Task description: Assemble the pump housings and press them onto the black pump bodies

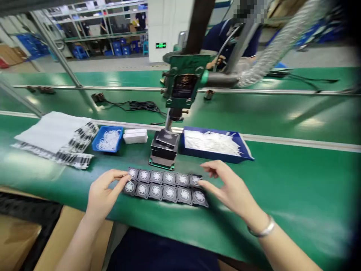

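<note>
Two rows of small black square fan units (169,192) with white swirl-shaped faces lie side by side on the green bench. At the rows' left end, my left hand (105,188) has thumb and index finger pinched together over a fan. A small pale bit shows at those fingertips, too small to name. My right hand (225,184) is at the right end, thumb and fingers spread. Its thumb tip is at the upper corner fan (195,180); whether it touches, I cannot tell. Just behind the rows stands a black block on a press base (162,162).
A green press head (184,84) hangs over the block. Behind the fans are a blue bin of white rings (108,139), a white stack (135,136) and a blue tray of white strips (214,143). Sheets (55,130) lie left. A person (225,41) is across the bench.
</note>
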Available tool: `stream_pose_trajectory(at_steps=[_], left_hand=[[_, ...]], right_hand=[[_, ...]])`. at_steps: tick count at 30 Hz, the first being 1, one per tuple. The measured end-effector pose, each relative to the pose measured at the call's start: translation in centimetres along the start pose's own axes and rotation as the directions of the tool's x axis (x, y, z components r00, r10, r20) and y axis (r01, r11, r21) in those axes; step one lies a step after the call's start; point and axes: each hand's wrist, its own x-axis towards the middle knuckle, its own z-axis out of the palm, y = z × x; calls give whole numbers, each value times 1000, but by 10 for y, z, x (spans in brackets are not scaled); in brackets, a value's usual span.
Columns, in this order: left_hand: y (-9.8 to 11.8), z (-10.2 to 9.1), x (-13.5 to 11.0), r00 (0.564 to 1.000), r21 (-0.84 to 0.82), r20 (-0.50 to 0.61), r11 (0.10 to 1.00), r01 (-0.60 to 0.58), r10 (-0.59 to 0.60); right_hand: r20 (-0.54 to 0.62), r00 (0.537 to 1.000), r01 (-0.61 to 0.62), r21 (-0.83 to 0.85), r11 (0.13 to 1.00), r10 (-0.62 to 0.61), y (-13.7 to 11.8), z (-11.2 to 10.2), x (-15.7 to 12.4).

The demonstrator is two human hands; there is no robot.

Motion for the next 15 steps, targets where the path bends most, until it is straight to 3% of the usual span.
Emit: stream_pose_trajectory(at_steps=[5, 9, 15], left_hand=[[-8, 1, -6, 993, 45, 17, 992, -115, 114], [-11, 3, -10, 975, 96, 42, 970, -222, 219], [-10, -1, -12, 965, 98, 49, 960, -262, 258]], right_hand=[[96, 986, 135, 18, 991, -136, 5, 11, 0], [65, 991, 122, -30, 992, -120, 6, 17, -1], [82, 995, 65, -58, 996, -60, 5, 15, -1]])
